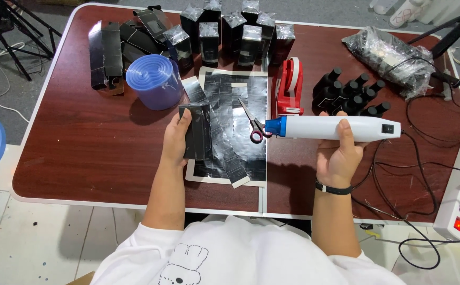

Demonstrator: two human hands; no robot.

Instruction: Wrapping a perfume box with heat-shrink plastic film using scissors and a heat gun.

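Note:
My left hand (176, 138) grips a small black box (196, 132) wrapped in clear film, holding it upright above a black cutting mat (230, 95). My right hand (339, 153) holds a white heat gun (335, 128) with a blue nozzle, lying level and pointing left toward the box. A gap remains between nozzle and box. Scissors with red handles (253, 124) lie on the mat just under the nozzle. A strip of clear film (224, 153) trails down across the mat below the box.
A blue roll of film (155, 82) stands left of the mat. Wrapped black boxes (230, 31) line the back; flat black cartons (108, 53) at back left. A red tape dispenser (288, 87), black bottles (351, 92), a bagged bundle (388, 58), cables and a power strip (459, 211) lie right.

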